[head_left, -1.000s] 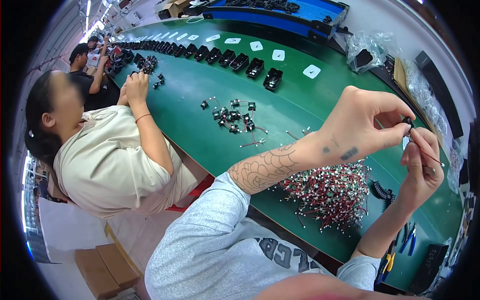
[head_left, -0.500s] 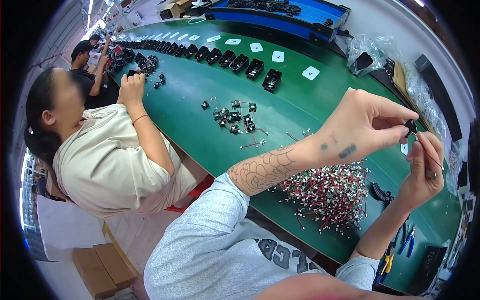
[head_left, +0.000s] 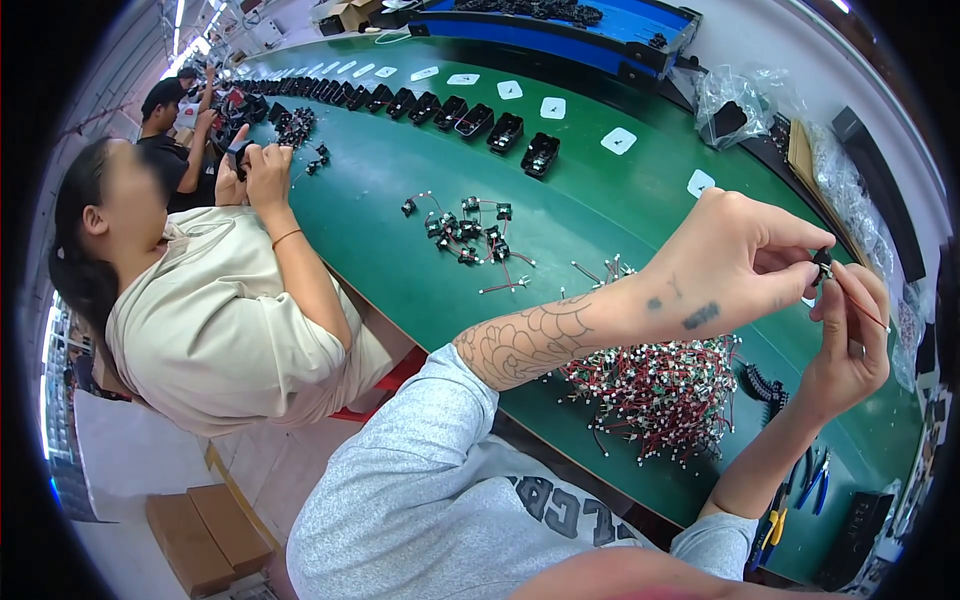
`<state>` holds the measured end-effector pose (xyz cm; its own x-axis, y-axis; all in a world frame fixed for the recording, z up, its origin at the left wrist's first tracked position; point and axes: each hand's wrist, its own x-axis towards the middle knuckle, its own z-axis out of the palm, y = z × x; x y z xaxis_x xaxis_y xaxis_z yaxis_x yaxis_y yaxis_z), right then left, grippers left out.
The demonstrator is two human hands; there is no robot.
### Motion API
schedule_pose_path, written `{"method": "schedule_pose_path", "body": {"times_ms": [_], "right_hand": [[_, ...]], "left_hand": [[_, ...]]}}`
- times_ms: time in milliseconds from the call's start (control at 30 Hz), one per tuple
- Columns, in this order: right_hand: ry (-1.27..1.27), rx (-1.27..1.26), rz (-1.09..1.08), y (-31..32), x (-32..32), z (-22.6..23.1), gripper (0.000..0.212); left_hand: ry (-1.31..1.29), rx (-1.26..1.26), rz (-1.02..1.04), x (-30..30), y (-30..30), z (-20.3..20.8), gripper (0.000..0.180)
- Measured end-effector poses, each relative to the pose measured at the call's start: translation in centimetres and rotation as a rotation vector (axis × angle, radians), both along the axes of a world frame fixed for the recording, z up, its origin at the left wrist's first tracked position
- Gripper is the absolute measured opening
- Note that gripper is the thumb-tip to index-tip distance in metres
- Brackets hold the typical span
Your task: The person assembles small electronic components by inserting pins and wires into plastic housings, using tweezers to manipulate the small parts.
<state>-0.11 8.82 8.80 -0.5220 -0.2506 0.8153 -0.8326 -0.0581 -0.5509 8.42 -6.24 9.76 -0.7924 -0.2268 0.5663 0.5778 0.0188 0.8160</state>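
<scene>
My left hand (head_left: 745, 250), on the tattooed arm, pinches a small black plastic part (head_left: 822, 257) between thumb and fingertips. Close against it, my right hand (head_left: 850, 325) grips a thin red wire (head_left: 863, 308), whose end meets the black part. Fingers cover much of that joint, so I cannot tell whether the wire is seated in it. Below my left forearm lies a big heap of red and black wires with white connectors (head_left: 655, 395). Several black parts with wires attached (head_left: 465, 232) are grouped on the green table (head_left: 390, 270) farther left.
A row of open black housings (head_left: 540, 155) and white cards (head_left: 619, 141) runs along the far side. Pliers with blue handles (head_left: 815, 485) and yellow-handled cutters (head_left: 772, 530) lie near right. A co-worker in a beige shirt (head_left: 220, 320) sits at the left, holding a dark part.
Both my hands stay nearly in place, still joined at the black part. The housings and cards have shifted slightly toward the far left. The co-worker's second hand has come into sight.
</scene>
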Motion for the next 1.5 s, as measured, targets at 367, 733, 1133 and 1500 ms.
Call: {"method": "schedule_pose_path", "body": {"times_ms": [367,733,1133,1500], "right_hand": [[0.205,0.106,-0.157,-0.3,0.9,0.9,0.014],[-0.141,-0.005,0.089,0.2,-0.6,0.5,0.014],[-0.147,-0.028,0.112,0.3,-0.1,0.8,0.011],[-0.140,-0.104,0.096,0.3,0.0,0.9,0.009]], "left_hand": [[0.004,-0.077,0.033,0.1,-0.1,0.0,0.028],[-0.244,0.129,-0.063,-0.5,0.6,0.8,0.034],[-0.190,0.108,-0.036,0.0,1.2,0.6,0.035],[-0.181,0.126,-0.038,0.2,1.2,0.6,0.034]]}}
